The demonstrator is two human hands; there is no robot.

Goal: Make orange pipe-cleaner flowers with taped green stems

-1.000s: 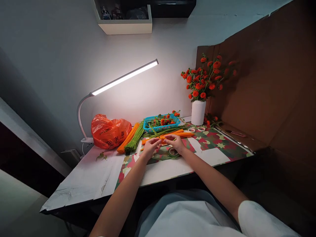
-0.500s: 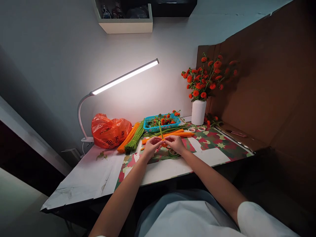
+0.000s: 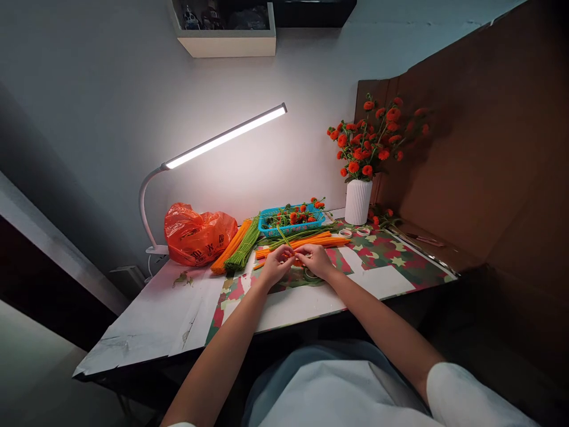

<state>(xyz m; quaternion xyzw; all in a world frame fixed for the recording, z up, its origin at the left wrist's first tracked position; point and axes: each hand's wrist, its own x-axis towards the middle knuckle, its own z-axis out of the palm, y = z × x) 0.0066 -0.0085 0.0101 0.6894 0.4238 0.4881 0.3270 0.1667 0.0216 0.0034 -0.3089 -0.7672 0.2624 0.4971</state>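
Over the table's middle, my left hand (image 3: 276,265) and my right hand (image 3: 315,261) meet with their fingertips pinched together. A thin green fuzzy pipe cleaner (image 3: 283,236) sticks up from between them, tilted to the left. Both hands are closed on it; the fingers hide its lower end. Just beyond them lie loose orange pipe cleaners (image 3: 322,239). A roll of green tape (image 3: 310,274) rests on the table below my right hand.
Behind the hands stands a blue basket (image 3: 269,231) of orange flowers. Left of it are bundled green pipe cleaners (image 3: 243,249) and an orange plastic bag (image 3: 195,237). A white vase (image 3: 358,203) of flowers, tape rolls (image 3: 345,233) and a lamp (image 3: 226,135) are also here.
The green pipe cleaner has tipped from nearly upright to a leftward slant. My fingers have shifted slightly around it, and the orange bit beneath them is now mostly hidden.
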